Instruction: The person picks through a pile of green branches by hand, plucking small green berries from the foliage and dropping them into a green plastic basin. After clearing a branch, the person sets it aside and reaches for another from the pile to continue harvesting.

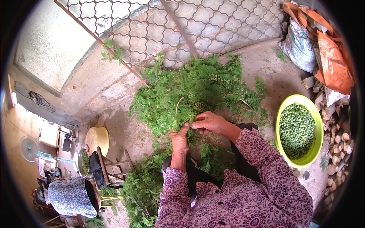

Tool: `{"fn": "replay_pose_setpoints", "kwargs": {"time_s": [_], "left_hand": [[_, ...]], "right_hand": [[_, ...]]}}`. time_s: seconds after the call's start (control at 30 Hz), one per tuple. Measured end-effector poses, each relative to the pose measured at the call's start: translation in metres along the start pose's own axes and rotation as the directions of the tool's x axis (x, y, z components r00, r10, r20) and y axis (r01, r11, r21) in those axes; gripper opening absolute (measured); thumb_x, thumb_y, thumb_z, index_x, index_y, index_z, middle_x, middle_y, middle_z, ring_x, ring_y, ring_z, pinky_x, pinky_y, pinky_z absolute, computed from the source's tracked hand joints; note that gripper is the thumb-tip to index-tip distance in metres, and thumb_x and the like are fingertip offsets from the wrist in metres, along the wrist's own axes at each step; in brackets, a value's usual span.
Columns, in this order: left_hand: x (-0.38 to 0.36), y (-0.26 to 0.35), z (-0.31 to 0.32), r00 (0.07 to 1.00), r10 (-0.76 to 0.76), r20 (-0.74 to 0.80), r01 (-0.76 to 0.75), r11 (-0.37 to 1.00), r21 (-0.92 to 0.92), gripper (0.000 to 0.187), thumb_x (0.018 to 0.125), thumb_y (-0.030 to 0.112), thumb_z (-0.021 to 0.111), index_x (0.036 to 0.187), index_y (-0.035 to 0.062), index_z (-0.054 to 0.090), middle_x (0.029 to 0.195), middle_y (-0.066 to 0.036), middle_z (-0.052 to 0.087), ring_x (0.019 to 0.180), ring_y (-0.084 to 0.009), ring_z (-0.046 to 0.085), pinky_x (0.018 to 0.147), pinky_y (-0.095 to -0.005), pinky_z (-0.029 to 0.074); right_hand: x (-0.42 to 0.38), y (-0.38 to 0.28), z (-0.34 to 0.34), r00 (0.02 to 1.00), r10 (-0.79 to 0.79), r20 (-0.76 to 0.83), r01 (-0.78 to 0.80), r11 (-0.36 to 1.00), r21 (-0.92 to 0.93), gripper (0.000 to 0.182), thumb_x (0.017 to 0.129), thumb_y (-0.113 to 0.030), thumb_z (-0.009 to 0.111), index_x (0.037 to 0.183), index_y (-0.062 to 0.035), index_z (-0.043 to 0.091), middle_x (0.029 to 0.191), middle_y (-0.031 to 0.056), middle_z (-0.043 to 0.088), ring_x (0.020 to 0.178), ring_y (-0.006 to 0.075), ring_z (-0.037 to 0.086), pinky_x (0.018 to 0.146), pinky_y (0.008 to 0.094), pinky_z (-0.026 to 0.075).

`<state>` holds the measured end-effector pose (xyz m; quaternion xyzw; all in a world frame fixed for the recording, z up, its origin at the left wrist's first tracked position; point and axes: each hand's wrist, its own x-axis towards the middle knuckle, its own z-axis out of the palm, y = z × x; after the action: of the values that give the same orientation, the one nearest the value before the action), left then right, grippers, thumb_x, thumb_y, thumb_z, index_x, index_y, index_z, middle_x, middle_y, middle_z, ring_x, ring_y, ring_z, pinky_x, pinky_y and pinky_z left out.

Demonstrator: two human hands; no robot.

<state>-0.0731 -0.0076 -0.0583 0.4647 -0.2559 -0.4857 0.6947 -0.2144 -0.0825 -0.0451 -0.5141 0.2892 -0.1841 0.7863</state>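
Observation:
My left hand [180,142] is closed in a pinch round a thin stem of a feathery green branch [181,114], just over my lap. Beside it, almost touching, my right hand [208,123] pinches at the same sprig with thumb and forefinger; what sits between those fingertips is too small to make out. A big heap of green branches [213,78], some bearing small round green berries, lies on the ground beyond both hands. More cut greenery [142,186] is piled to the left of my legs.
A yellow-green basin [322,131] full of green berries stands at the right, near stacked firewood [340,142] and sacks [298,47]. At the lower left another person [72,195] sits by a bowl [79,163] and a wooden stool [102,165]. Metal lattice [184,34] spans the top.

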Motion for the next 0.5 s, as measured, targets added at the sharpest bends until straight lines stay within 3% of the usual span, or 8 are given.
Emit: {"fn": "replay_pose_setpoints", "kwargs": {"time_s": [0.07, 0.13, 0.2, 0.27, 0.4, 0.5], "left_hand": [[0.007, -0.001, -0.008, 0.994, -0.074, -0.08, 0.073, 0.997, -0.008, 0.018, 0.072, 0.009, 0.067, 0.088, 0.003, 0.061, 0.085, -0.005, 0.061, 0.075, -0.0137, 0.055, 0.071, -0.0293, 0.044], [0.008, 0.001, -0.014, 0.976, -0.147, -0.163, 0.145, 0.989, -0.022, 0.018, 0.072, 0.013, 0.068, 0.086, 0.0038, 0.062, 0.085, -0.004, 0.061, 0.075, -0.0136, 0.054, 0.07, -0.0302, 0.044], [0.008, 0.004, -0.015, 0.955, -0.197, -0.223, 0.191, 0.98, -0.051, 0.019, 0.072, 0.02, 0.068, 0.084, 0.005, 0.062, 0.083, -0.003, 0.061, 0.076, -0.0141, 0.052, 0.067, -0.0315, 0.043], [0.012, 0.0, -0.022, 0.957, -0.219, -0.19, 0.209, 0.975, -0.072, 0.022, 0.073, 0.023, 0.067, 0.085, 0.0049, 0.062, 0.083, -0.003, 0.06, 0.079, -0.0142, 0.05, 0.064, -0.0308, 0.043], [0.009, 0.006, -0.017, 0.964, -0.254, -0.082, 0.235, 0.954, -0.187, 0.025, 0.073, 0.026, 0.066, 0.084, 0.0046, 0.059, 0.084, -0.006, 0.058, 0.072, -0.0192, 0.054, 0.063, -0.0346, 0.045], [0.012, 0.012, -0.015, 0.964, -0.265, -0.002, 0.255, 0.929, -0.268, 0.026, 0.075, 0.029, 0.064, 0.083, 0.0056, 0.057, 0.083, -0.008, 0.057, 0.068, -0.0235, 0.056, 0.063, -0.0368, 0.045]], "right_hand": [[-0.002, 0.0, -0.003, 1.0, -0.007, 0.029, 0.005, 0.998, 0.057, 0.019, 0.075, -0.022, 0.064, 0.08, -0.0038, 0.059, 0.065, 0.001, 0.055, 0.052, 0.0072, 0.049, 0.041, 0.0188, 0.034], [-0.004, -0.006, -0.01, 0.995, -0.101, 0.024, 0.086, 0.933, 0.348, 0.014, 0.076, -0.015, 0.061, 0.081, -0.0024, 0.059, 0.067, 0.003, 0.055, 0.052, 0.008, 0.048, 0.04, 0.0187, 0.032], [-0.009, -0.013, -0.017, 0.994, -0.103, -0.044, 0.112, 0.908, 0.405, 0.01, 0.078, -0.011, 0.058, 0.082, -0.0019, 0.058, 0.07, 0.005, 0.056, 0.052, 0.0087, 0.048, 0.039, 0.0185, 0.031], [-0.012, -0.016, -0.026, 0.973, -0.197, -0.119, 0.23, 0.818, 0.527, 0.011, 0.079, -0.012, 0.057, 0.084, -0.003, 0.058, 0.072, 0.005, 0.056, 0.054, 0.009, 0.049, 0.04, 0.018, 0.031], [-0.018, -0.015, -0.044, 0.939, -0.212, -0.272, 0.333, 0.764, 0.553, 0.014, 0.079, -0.013, 0.055, 0.09, -0.0035, 0.057, 0.076, 0.0061, 0.057, 0.057, 0.0094, 0.05, 0.043, 0.0186, 0.037], [-0.041, -0.016, -0.069, 0.894, -0.256, -0.367, 0.443, 0.628, 0.64, 0.015, 0.077, -0.01, 0.057, 0.091, -0.0031, 0.056, 0.078, 0.0068, 0.056, 0.056, 0.0089, 0.049, 0.043, 0.0174, 0.038]]}}
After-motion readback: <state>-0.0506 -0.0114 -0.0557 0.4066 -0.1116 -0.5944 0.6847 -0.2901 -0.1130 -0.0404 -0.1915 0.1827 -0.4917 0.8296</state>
